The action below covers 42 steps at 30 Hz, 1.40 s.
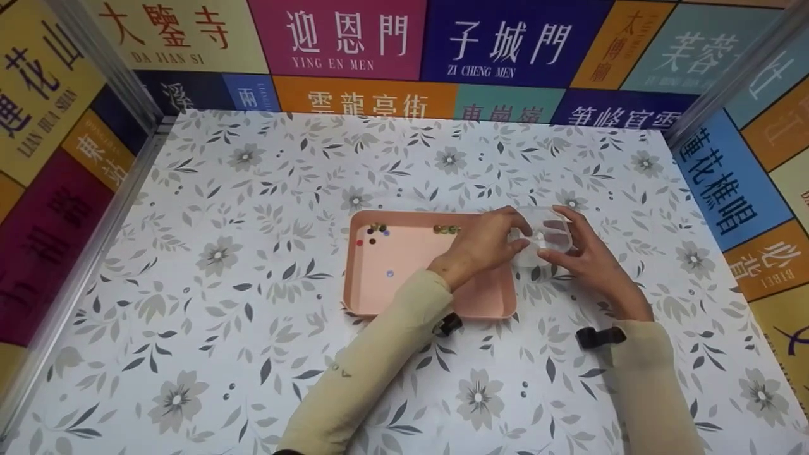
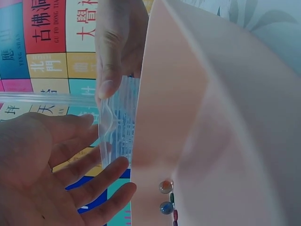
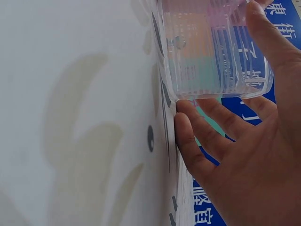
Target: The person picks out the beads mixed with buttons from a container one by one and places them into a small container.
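Observation:
A clear plastic box [image 1: 545,218] with ribbed walls stands on the table just right of a shallow pink tray [image 1: 430,315]. My right hand [image 1: 594,256] holds the box from its right side, thumb near and fingers on the far side. My left hand [image 1: 483,237] reaches across the tray to the box's left edge. In the left wrist view its fingers [image 2: 101,188] are spread loosely beside the box; whether they touch it I cannot tell. Through the box wall in the right wrist view shows a small glass marble [image 3: 179,42].
Inside the tray lie several small coloured marbles [image 1: 377,230] in the far left corner, a row of marbles [image 1: 445,229] along the far wall and a lone blue marble [image 1: 390,274]. Sign-printed panels [image 1: 354,38] border the flower-patterned tabletop [image 1: 253,354].

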{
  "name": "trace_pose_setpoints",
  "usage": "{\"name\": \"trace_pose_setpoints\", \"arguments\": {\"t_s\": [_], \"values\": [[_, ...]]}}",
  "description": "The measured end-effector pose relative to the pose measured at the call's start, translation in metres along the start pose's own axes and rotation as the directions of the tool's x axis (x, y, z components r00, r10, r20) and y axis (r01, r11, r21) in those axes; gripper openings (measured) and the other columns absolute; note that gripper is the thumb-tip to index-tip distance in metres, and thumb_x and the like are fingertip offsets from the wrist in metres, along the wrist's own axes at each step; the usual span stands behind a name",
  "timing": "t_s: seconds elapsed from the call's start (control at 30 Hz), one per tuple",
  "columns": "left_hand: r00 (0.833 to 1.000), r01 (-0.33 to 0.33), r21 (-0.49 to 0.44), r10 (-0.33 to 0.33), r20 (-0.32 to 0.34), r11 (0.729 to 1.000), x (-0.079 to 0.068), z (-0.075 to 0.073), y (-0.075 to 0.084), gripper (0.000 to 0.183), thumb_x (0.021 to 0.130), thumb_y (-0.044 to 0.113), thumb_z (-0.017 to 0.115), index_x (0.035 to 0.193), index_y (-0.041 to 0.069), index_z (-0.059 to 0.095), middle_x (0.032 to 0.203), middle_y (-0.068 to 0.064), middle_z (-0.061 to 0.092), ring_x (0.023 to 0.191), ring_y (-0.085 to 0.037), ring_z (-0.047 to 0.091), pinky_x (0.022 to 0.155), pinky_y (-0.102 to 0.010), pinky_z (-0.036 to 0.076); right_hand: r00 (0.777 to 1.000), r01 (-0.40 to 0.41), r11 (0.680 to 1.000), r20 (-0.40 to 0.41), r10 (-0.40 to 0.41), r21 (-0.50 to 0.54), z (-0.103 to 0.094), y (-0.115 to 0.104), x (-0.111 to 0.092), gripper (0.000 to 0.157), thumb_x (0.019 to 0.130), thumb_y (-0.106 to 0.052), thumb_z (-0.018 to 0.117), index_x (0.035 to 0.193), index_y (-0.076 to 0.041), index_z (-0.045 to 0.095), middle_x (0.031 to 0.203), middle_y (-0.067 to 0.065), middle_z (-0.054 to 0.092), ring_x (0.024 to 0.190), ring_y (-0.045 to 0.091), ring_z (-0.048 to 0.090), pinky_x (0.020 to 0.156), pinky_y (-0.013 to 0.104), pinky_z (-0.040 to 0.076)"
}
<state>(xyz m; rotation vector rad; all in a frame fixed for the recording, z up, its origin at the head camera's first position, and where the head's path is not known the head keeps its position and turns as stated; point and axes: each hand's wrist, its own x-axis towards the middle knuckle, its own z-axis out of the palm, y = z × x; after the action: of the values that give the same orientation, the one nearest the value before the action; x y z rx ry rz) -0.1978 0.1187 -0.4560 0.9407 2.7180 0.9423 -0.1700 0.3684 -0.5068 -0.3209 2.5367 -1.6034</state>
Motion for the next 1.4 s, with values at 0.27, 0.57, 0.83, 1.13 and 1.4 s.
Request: {"name": "trace_pose_setpoints", "arguments": {"t_s": [0.27, 0.57, 0.83, 1.13, 1.4], "values": [[0.999, 0.021, -0.059, -0.024, -0.045, 0.998, -0.001, -0.011, -0.002, 0.019, 0.102, 0.025, 0.068, 0.117, 0.019, 0.077, 0.127, 0.004, 0.067, 0.111, -0.011, 0.067, 0.098, -0.023, 0.053, 1.000, 0.011, 1.000, -0.008, -0.010, 0.026, -0.002, 0.000, 0.002, 0.083, 0.096, -0.005, 0.072, 0.163, -0.016, 0.025, 0.153, 0.018, 0.047, 0.133, 0.017, 0.057, 0.089, 0.015, 0.056], [0.996, 0.073, -0.083, -0.077, -0.050, 0.994, -0.007, -0.022, -0.006, 0.018, 0.101, 0.024, 0.068, 0.115, 0.020, 0.078, 0.123, 0.004, 0.070, 0.108, -0.013, 0.068, 0.093, -0.024, 0.055, 0.999, -0.030, 0.999, -0.013, 0.030, -0.025, -0.001, -0.002, 0.001, 0.084, 0.097, -0.011, 0.074, 0.164, -0.025, 0.025, 0.157, 0.023, 0.044, 0.136, 0.019, 0.053, 0.091, 0.012, 0.053], [0.989, 0.124, -0.105, -0.132, -0.069, 0.987, -0.015, -0.033, -0.015, 0.019, 0.101, 0.020, 0.065, 0.114, 0.019, 0.078, 0.122, 0.003, 0.072, 0.099, -0.011, 0.067, 0.083, -0.024, 0.055, 1.000, -0.025, 0.999, -0.014, 0.024, -0.043, 0.000, -0.002, 0.001, 0.086, 0.096, -0.012, 0.074, 0.165, -0.019, 0.022, 0.157, 0.024, 0.044, 0.136, 0.018, 0.054, 0.092, 0.009, 0.051], [0.970, 0.204, -0.108, -0.216, -0.110, 0.973, -0.025, -0.048, -0.030, 0.018, 0.098, 0.016, 0.068, 0.112, 0.019, 0.079, 0.118, 0.004, 0.075, 0.089, -0.008, 0.069, 0.072, -0.024, 0.055, 1.000, -0.015, 0.998, -0.015, 0.014, -0.063, 0.002, -0.001, 0.002, 0.085, 0.097, -0.011, 0.074, 0.165, -0.018, 0.022, 0.156, 0.022, 0.046, 0.134, 0.017, 0.054, 0.092, 0.008, 0.049], [0.964, 0.247, -0.105, -0.255, -0.079, 0.963, -0.034, -0.062, -0.047, 0.018, 0.099, 0.018, 0.068, 0.115, 0.018, 0.078, 0.117, 0.002, 0.077, 0.096, -0.012, 0.071, 0.077, -0.027, 0.058, 1.000, -0.010, 0.996, -0.016, 0.008, -0.089, 0.002, -0.001, 0.002, 0.086, 0.096, -0.011, 0.074, 0.165, -0.018, 0.022, 0.155, 0.021, 0.048, 0.132, 0.014, 0.054, 0.091, 0.007, 0.048]]}}
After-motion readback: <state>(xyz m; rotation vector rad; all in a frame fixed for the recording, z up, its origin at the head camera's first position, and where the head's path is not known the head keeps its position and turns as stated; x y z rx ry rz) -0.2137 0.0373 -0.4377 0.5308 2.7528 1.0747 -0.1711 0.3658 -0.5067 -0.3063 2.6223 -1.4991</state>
